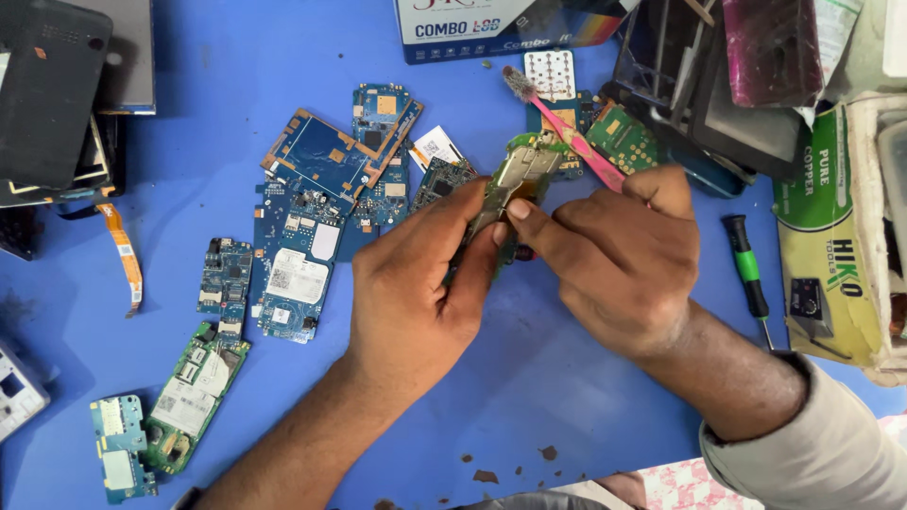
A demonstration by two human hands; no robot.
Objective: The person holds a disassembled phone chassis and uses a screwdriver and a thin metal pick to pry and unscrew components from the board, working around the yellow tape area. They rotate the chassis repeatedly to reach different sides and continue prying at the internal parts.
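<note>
My left hand (416,293) grips a small green circuit board (515,179) with a metal shield, holding it tilted above the blue table (567,378). My right hand (619,255) holds a pink toothbrush (567,132) whose grey bristles point up and away, and its index finger presses on the board's edge. Both hands meet at the board in the middle of the view.
Several blue and green phone circuit boards (302,217) lie spread at left and centre. A green-handled screwdriver (748,274) lies at right beside a yellow-green box (831,236). Dark phone parts (57,94) pile at the top left, a carton (491,28) at top.
</note>
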